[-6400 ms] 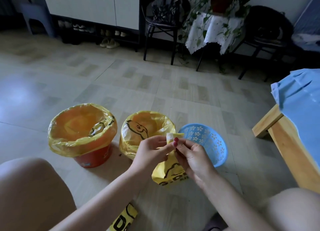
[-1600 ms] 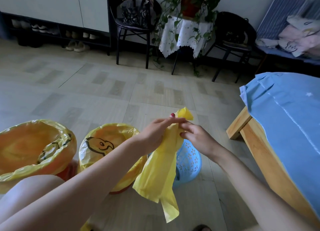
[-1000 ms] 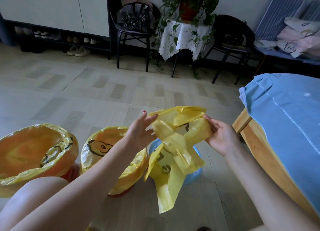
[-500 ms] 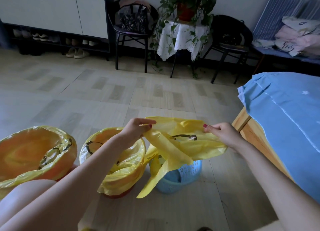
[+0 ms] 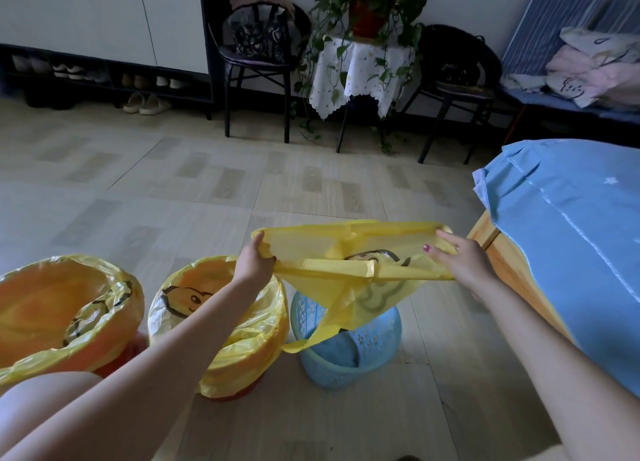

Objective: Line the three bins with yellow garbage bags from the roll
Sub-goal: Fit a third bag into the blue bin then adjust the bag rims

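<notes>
A: Where was the yellow bag [image 5: 349, 253]?

B: In the air above the blue basket [image 5: 346, 353], its mouth stretched wide between both hands. Its lower end hung down into the basket's opening, and a loose strip trailed over the near rim.

A: How were the hands on it?

B: The left hand [image 5: 254, 261] had its fingers curled round the left edge of the mouth, gripping it. The right hand [image 5: 462, 260] held the right edge, thumb on the near side and fingers wrapped over the far side. Both pulled outward, so the near hem ran taut from one to the other.

A: And the basket itself?

B: It stood bare on the floor [image 5: 173, 197], a perforated blue basket with small flower cutouts, just right of the middle bin [image 5: 221, 325].

A: The other two bins?

B: Each had a yellow liner folded down over its rim. The middle one showed a black duck print on the plastic. The left bin [image 5: 65, 315] stood beside it, orange showing under the liner.

A: What lay around them?

B: A wooden bed frame [image 5: 502, 256] with a blue sheet [image 5: 568, 239] stood at the right, near the right hand. Further back, two dark chairs flanked a small table with a white cloth [image 5: 356, 73] and a trailing plant [image 5: 367, 7]. Shoes [image 5: 147, 102] sat under a white cabinet [image 5: 104, 14] at the left.
</notes>
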